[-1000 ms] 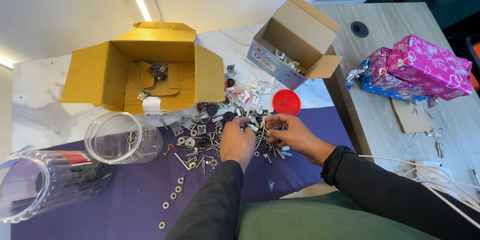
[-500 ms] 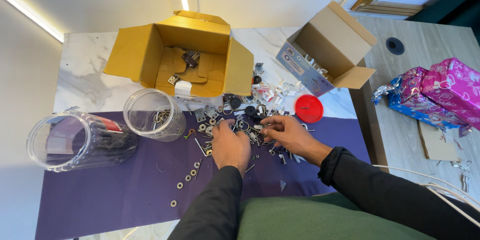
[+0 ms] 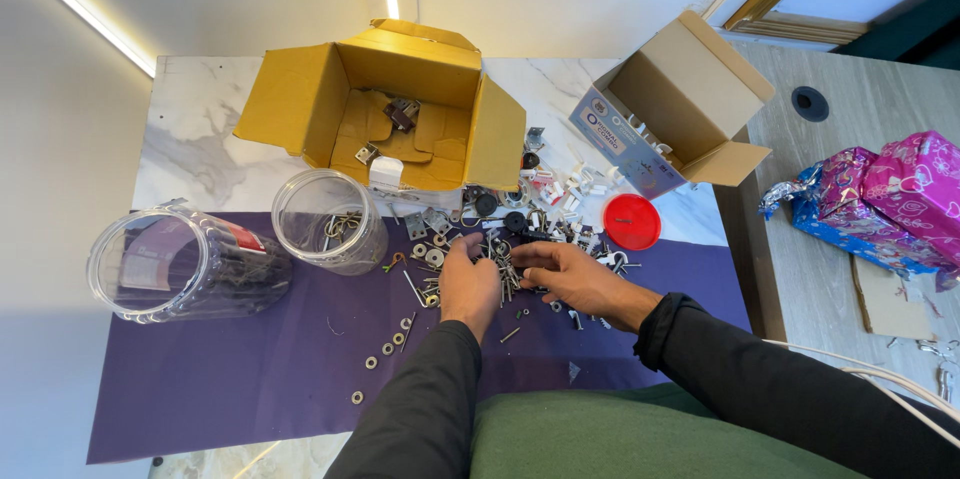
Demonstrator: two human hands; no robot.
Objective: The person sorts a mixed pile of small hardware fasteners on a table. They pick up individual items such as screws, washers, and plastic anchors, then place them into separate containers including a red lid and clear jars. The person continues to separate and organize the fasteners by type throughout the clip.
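A heap of small metal screws and washers (image 3: 500,264) on the purple cloth (image 3: 250,359) is flanked by both hands, just beyond the fingertips: the left hand (image 3: 468,284) is spread flat, the right hand (image 3: 570,277) curled, its grip hidden.

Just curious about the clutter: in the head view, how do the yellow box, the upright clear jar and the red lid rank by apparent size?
1. yellow box, clearly largest
2. upright clear jar
3. red lid, smallest

Left hand (image 3: 468,281) and right hand (image 3: 567,272) lie palm-down, close together, fingers curled, both arms black-sleeved.
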